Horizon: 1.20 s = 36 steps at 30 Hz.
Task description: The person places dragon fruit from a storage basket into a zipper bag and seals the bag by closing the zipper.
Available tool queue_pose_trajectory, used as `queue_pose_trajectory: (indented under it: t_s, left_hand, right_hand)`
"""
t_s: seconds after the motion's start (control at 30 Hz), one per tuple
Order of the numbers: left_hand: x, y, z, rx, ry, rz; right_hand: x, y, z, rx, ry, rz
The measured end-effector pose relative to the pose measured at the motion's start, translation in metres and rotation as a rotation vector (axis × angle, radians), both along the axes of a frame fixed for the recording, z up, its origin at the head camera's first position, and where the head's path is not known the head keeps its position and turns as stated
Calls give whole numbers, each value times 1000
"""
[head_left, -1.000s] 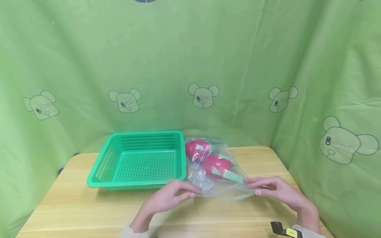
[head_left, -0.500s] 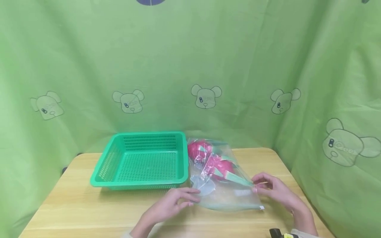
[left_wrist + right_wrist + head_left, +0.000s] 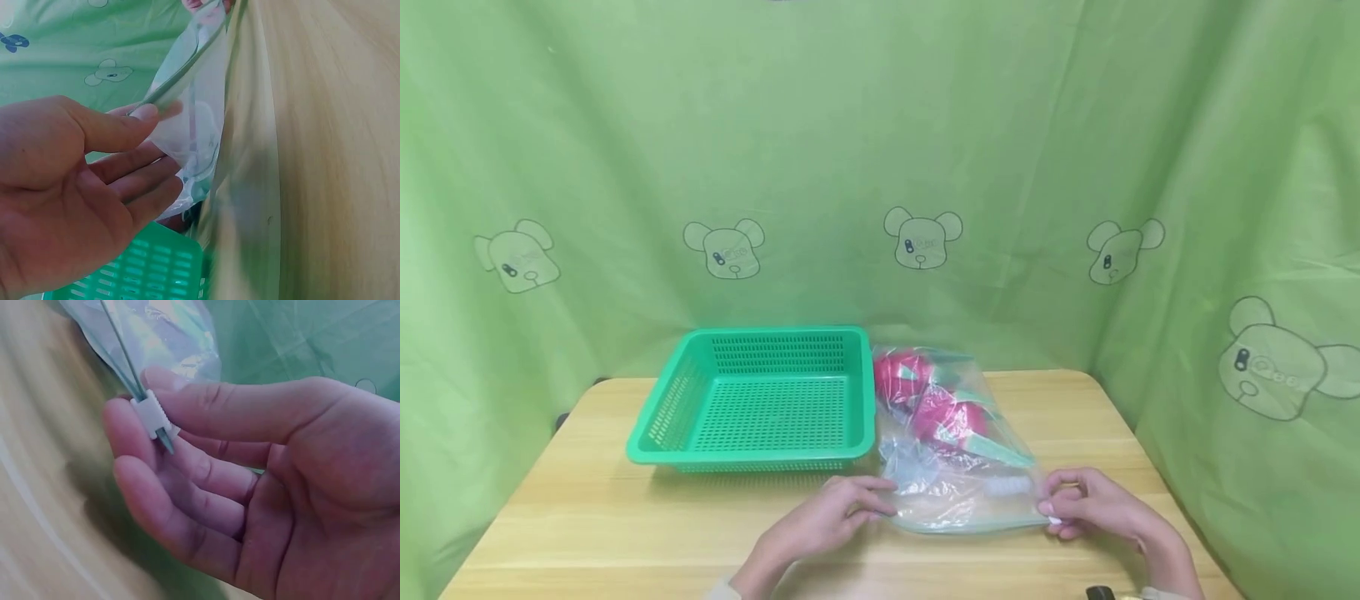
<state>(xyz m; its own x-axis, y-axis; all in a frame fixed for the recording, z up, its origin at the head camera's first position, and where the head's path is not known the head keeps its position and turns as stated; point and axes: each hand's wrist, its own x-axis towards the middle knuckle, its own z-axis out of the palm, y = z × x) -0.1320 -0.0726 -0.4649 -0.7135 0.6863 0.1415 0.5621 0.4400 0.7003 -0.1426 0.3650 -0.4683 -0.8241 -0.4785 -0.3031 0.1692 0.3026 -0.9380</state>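
A clear slider zip bag [image 3: 951, 504] lies on the wooden table, its zip edge toward me. Inside are two pink-red dragon fruits [image 3: 951, 421] with pale green leafy tips. At the bag's left corner my left hand [image 3: 831, 518] pinches the zip edge, thumb on one side and fingers on the other in the left wrist view. My right hand [image 3: 1097, 507] is at the right corner. There its thumb and index finger pinch the small white slider [image 3: 150, 414], with the green zip strip running through it.
Left of the bag stands a green plastic basket [image 3: 752, 457] with slotted walls, close beside it. The wooden table [image 3: 587, 517] is bordered by a green curtain [image 3: 820, 150] with bear-head prints at the back and sides.
The zip edge has come nearer to me and straightened out. My right hand has gone from the bag's right side down to the slider and taken hold of it. My left hand stays at the left corner.
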Motion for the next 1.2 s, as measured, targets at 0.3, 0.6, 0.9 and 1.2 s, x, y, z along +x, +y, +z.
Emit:
queue_pose_trajectory:
  t_s: [0.3, 0.6, 0.9, 1.2]
  left_hand:
    - [-1, -3, 3, -6, 43, 13]
    - [0, -6, 3, 20, 60, 6]
    - [11, -2, 21, -46, 35, 24]
    - [49, 32, 55, 87, 170, -120]
  right_hand:
    - [-2, 7, 1, -9, 20, -10]
    - [-1, 6, 2, -55, 21, 7]
    - [3, 8, 1, -60, 12, 0]
    - [9, 13, 1, -28, 36, -8]
